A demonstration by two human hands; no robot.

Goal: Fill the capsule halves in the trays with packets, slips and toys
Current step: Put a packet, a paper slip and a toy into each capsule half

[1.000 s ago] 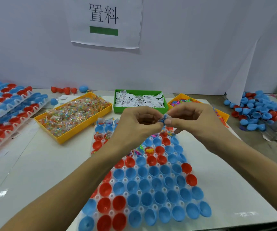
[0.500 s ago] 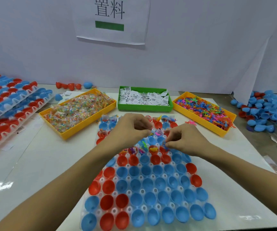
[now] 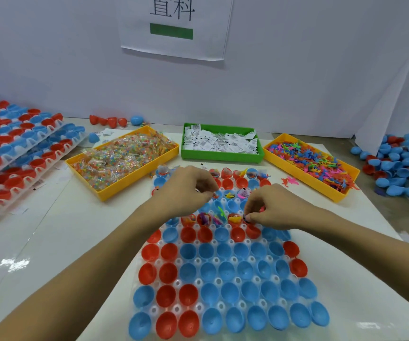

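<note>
A clear tray [image 3: 177, 283] of red and blue capsule halves lies in front of me. Its far rows hold packets, slips and toys; the near rows are bare cups. My left hand [image 3: 186, 190] hovers over the filled rows with fingers curled, pinching small items I cannot make out. My right hand [image 3: 272, 207] pinches a small dark toy [image 3: 246, 218] at a red capsule half in the filled row nearest me. Behind stand a yellow bin of packets [image 3: 122, 158], a green bin of paper slips [image 3: 220, 143] and a yellow bin of coloured toys [image 3: 314, 163].
Stacked trays of red and blue halves [image 3: 14, 153] lie at the left. A heap of loose blue and red halves [image 3: 400, 161] sits at the right. A few red halves and a blue one [image 3: 115, 120] rest by the back wall. Pink toys [image 3: 289, 180] lie loose beside the tray.
Both hands came down from in front of the bins to the tray and drew apart. My right hand carried the small toy down to a red capsule half.
</note>
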